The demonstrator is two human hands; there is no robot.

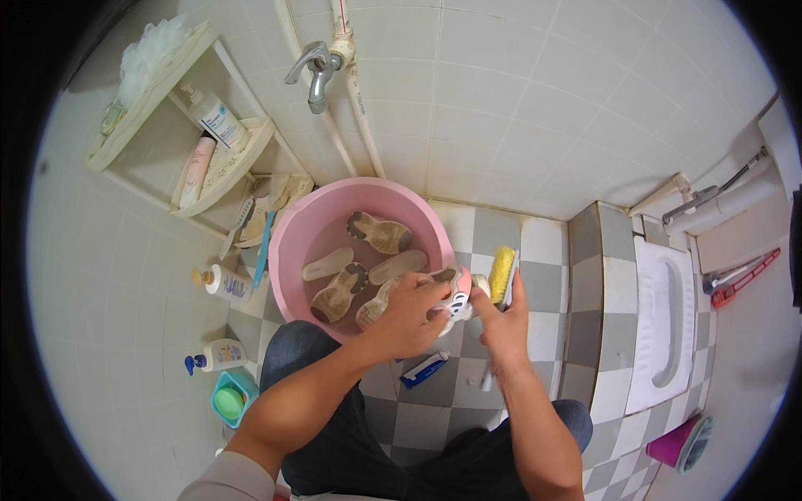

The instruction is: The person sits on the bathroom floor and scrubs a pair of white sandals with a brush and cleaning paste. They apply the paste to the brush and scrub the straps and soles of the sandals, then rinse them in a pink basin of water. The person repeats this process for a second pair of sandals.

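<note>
A small white and pink shoe [456, 299] with dark oval marks is gripped by my left hand [410, 313] over the right rim of a pink plastic basin [291, 250]. My right hand [506, 319] holds a scrub brush with yellow bristles [502, 272], and its thumb and fingers reach to the shoe's right end. In the basin's water lie a shoe with its sole up [379, 233], another such shoe [338, 293], and two pale insoles [328, 263]. A further patterned shoe lies partly hidden behind my left hand.
A blue and white tube [425, 369] lies on the checkered floor. Pump bottles [229, 283] and a turquoise basket [235, 382] stand at left, below a corner shelf [250, 147]. A tap [319, 78] juts from the wall. A squat toilet [667, 319] and a purple bin [673, 443] are at right.
</note>
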